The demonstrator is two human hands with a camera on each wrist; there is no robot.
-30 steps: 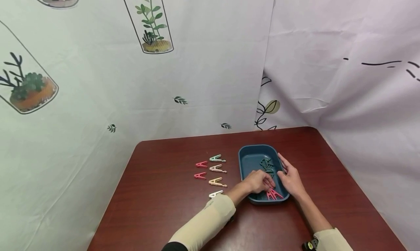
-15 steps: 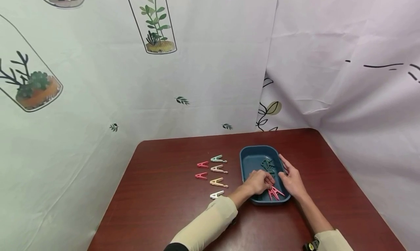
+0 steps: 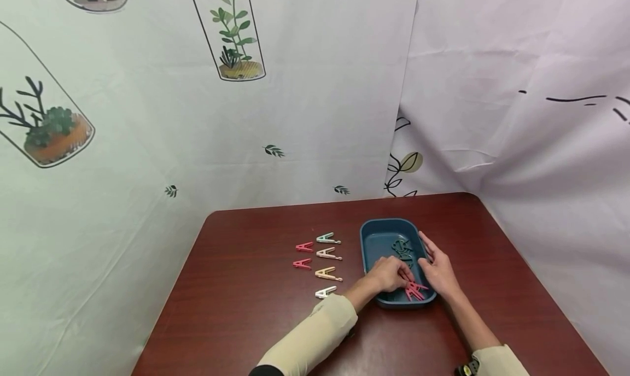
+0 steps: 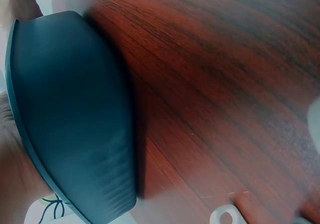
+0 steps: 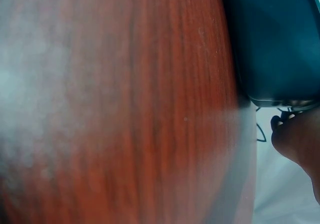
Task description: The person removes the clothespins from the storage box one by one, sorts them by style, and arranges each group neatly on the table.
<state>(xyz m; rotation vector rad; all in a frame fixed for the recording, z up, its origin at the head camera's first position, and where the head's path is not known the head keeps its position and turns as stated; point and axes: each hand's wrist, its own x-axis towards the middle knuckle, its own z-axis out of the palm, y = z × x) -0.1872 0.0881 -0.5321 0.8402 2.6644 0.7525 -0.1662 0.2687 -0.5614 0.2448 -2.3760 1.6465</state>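
Note:
A blue plastic tray (image 3: 375, 245) stands on the right half of the table. My left hand (image 3: 390, 274) reaches over its left side, thumb and fingers pinching at pink clothespins (image 3: 415, 292) near the front end; the fingertips partly cover them. My right hand (image 3: 439, 271) grips the tray's right side, thumb at the rim and fingers along the outside. Dark green clips (image 3: 401, 247) lie in a tangle behind the left hand. In the left wrist view the tray's outer wall (image 4: 75, 108) hides the left fingertips. Part of the right hand (image 5: 302, 144) shows beside the tray in the right wrist view.
Left of the tray, on the brown table (image 3: 236, 288), lie a mint clothespin (image 3: 326, 238), a pale pink one (image 3: 327, 253), a yellow one (image 3: 327, 273), a white one (image 3: 325, 293) and two red ones, including the nearer red clothespin (image 3: 302, 264). A patterned cloth (image 3: 305, 119) hangs behind.
The pink clothespins have shifted and turned slightly under my left fingers. My right hand has kept its place on the tray, and the whole view has moved a little.

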